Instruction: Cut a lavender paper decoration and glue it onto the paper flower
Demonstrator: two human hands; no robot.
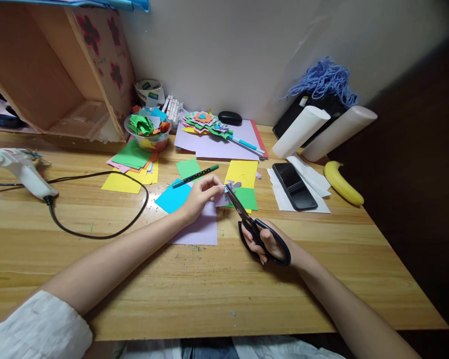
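My left hand (pixel 205 194) pinches a small piece of lilac paper (pixel 220 200) above the middle of the table. The black-handled scissors (pixel 262 238) are in my right hand (pixel 270 244), with its thumb and fingers through the loops. Their blade tips reach the paper close to my left fingertips. Below the hands lie a lilac sheet (pixel 202 229), a blue sheet (pixel 172 197), a yellow sheet (pixel 247 169) and a green piece (pixel 249 198). A dark patterned pen (pixel 195 176) rests just behind my left hand.
A glue gun (pixel 26 172) with a looped cord is at left. Behind are a tub of paper scraps (pixel 149 132), stacked coloured sheets (pixel 130 159) and a paper flower (pixel 205 122). A phone (pixel 295 187), a banana (pixel 342 183) and white rolls (pixel 301 130) are at right.
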